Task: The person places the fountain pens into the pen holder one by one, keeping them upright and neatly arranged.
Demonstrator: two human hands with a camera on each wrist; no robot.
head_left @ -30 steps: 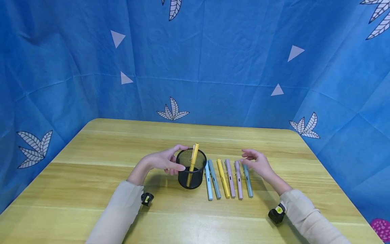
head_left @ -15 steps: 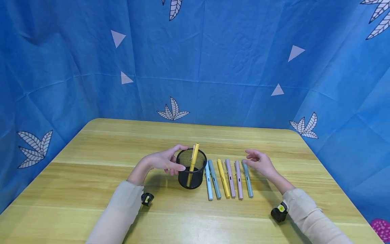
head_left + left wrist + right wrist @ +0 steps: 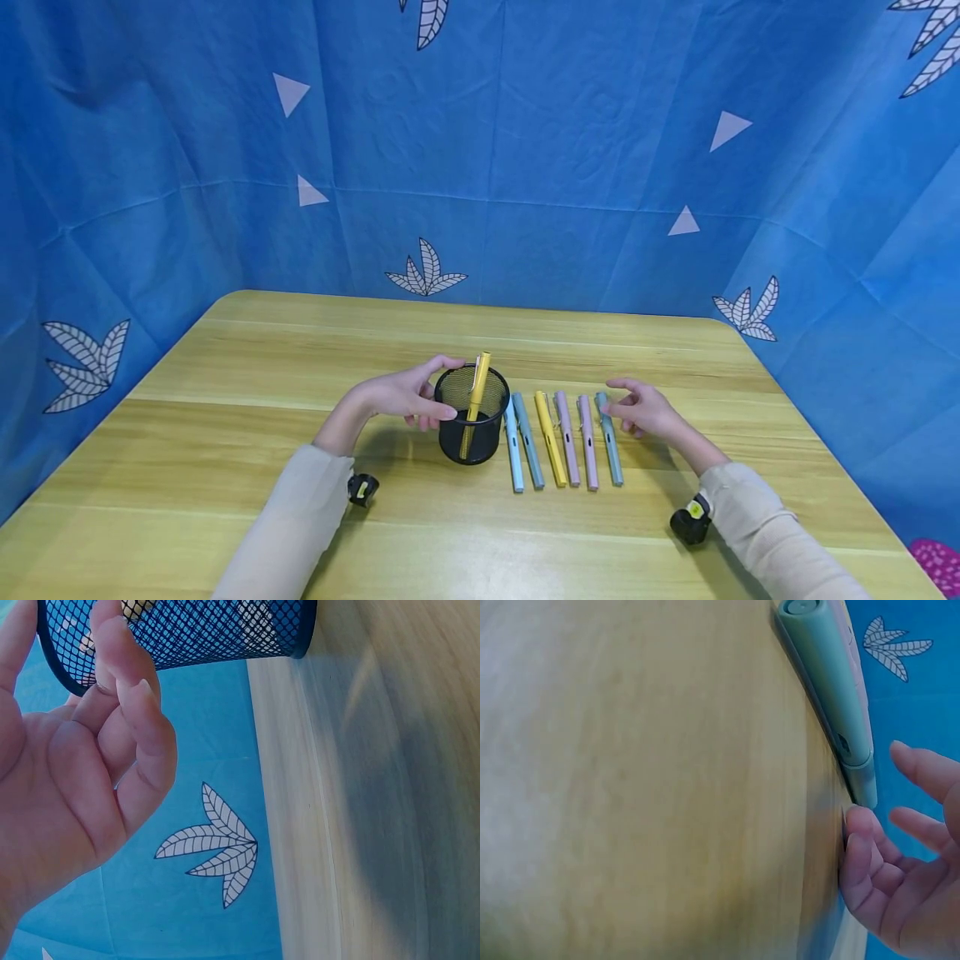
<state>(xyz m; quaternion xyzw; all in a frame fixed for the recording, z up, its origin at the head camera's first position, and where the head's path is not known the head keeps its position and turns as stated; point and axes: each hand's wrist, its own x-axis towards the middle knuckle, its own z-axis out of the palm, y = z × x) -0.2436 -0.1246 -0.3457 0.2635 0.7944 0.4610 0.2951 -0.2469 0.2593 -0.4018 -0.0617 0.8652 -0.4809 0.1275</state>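
Note:
My left hand holds a black mesh pen cup by its rim, thumb at the near side and a finger at the far side. The cup stands upright, and a yellow pen leans inside it. In the left wrist view, the other fingers of that hand curl beside the mesh wall. My right hand is at the top end of a teal pen, the rightmost in a row. In the right wrist view, its thumb and index finger are spread apart, and the lower fingers bend loosely near the teal pen's end.
Between cup and teal pen lie a light blue pen, a blue-grey pen, a yellow pen and two purple pens. The wooden table ends at a blue patterned cloth.
My right hand has shifted slightly right, away from the purple pens, and its fingers have turned down by the teal pen's top. The left hand and cup have not moved.

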